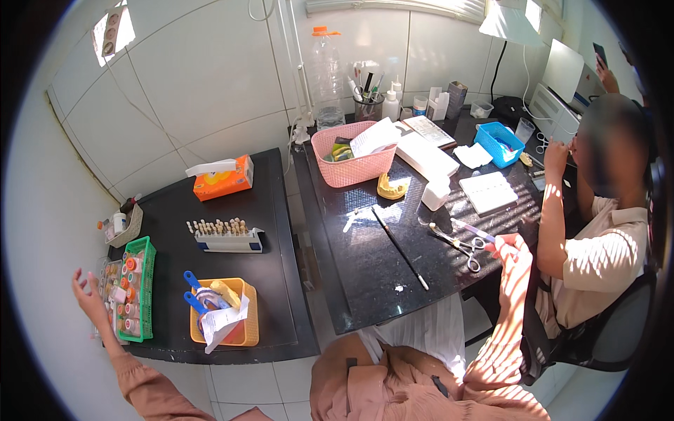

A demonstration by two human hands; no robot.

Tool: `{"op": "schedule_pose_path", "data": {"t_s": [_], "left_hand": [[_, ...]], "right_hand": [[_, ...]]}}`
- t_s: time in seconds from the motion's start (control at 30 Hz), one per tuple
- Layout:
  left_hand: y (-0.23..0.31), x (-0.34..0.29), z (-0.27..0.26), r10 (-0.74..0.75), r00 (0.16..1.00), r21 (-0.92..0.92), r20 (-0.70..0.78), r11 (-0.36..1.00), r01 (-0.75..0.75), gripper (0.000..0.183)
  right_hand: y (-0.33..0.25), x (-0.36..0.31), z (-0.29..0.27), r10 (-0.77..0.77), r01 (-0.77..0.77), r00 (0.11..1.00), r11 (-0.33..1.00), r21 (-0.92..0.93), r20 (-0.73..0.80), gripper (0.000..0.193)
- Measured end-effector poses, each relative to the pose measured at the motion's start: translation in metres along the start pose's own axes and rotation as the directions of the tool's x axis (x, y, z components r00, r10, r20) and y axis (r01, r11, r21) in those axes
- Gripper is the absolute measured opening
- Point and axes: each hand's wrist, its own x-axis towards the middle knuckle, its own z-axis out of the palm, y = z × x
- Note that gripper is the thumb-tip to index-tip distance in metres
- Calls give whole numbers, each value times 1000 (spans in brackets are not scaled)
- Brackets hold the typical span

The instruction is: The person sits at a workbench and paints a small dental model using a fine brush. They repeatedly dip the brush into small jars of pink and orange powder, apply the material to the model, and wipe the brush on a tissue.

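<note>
My left hand (90,300) is stretched out at the far left with its fingers apart and nothing in them. Just right of it stands a green basket (149,281) full of small jars with white and orange lids, and a clear box (105,281) of bottles lies beside it. Over the right table my right hand (512,251) is closed on a slim pale-purple stick-like tool (472,229), pointing left. Scissor-handled metal forceps (458,243) lie on the tabletop close to that hand. A long thin brush-like stick (400,247) lies further left.
On the left table are a tooth shade guide (228,240), an orange tissue box (223,181) and a yellow basket (246,335) with blue-handled trays. A pink basket (344,172), dental cast (392,186) and blue basket (509,156) stand right. A person (597,238) sits at right.
</note>
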Motion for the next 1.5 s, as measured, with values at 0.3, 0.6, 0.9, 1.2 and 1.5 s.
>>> {"op": "schedule_pose_path", "data": {"t_s": [0.3, 0.6, 0.9, 1.2, 1.5], "left_hand": [[269, -90, -125, 506, 815, -398, -283, 711, -580, 22], [410, -204, -61, 409, 900, -872, -151, 375, -316, 9], [502, -258, 34, 265, 723, -708, 638, 570, 416, 11], [500, -283, 69, 198, 695, -669, 691, 538, 513, 14], [508, -276, 64, 219, 660, -642, 719, 573, 510, 11]], "right_hand": [[45, 59, 0, 137, -138, 980, 990, -3, 143, 10], [63, 62, 15, -38, 45, 999, 946, -320, 29, 11], [-15, -4, 36, -366, 406, 896, 905, -130, 251, 24], [-29, 6, 108, -232, 625, 670, 690, -367, 705, 33], [-29, 3, 113, -212, 742, 627, 454, -493, 749, 22]]}}
